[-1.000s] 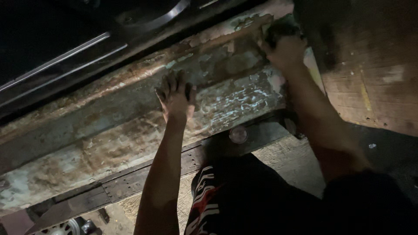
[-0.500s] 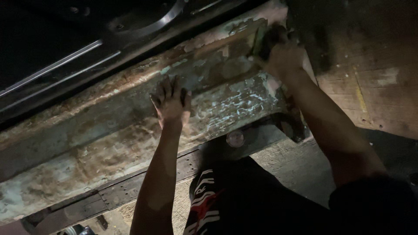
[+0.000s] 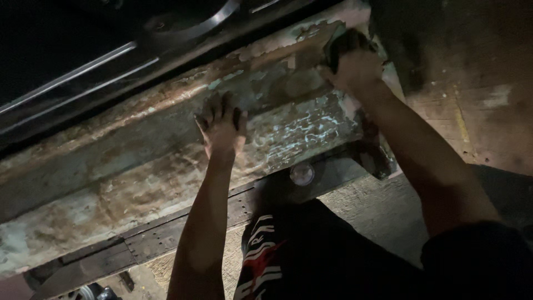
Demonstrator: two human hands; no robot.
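Note:
A long rusty metal sill panel (image 3: 133, 166) with flaking greenish paint runs diagonally across the view. My left hand (image 3: 221, 126) lies flat on its middle, fingers spread, holding nothing. My right hand (image 3: 355, 68) is closed around a dark block-shaped object (image 3: 340, 43) pressed against the panel's upper right end. What the block is cannot be made out in the dim light. My dark trousers (image 3: 311, 261) with a red and white print fill the lower middle.
Chrome trim strips (image 3: 83, 78) and dark bodywork lie above the panel. A dark perforated metal rail (image 3: 166, 233) runs under it, with a small round cap (image 3: 302, 173) near my knee. Rough concrete floor (image 3: 472, 111) shows at right.
My right hand with the dark block has shifted slightly left along the panel's upper edge. My left hand stays flat on the panel in about the same spot.

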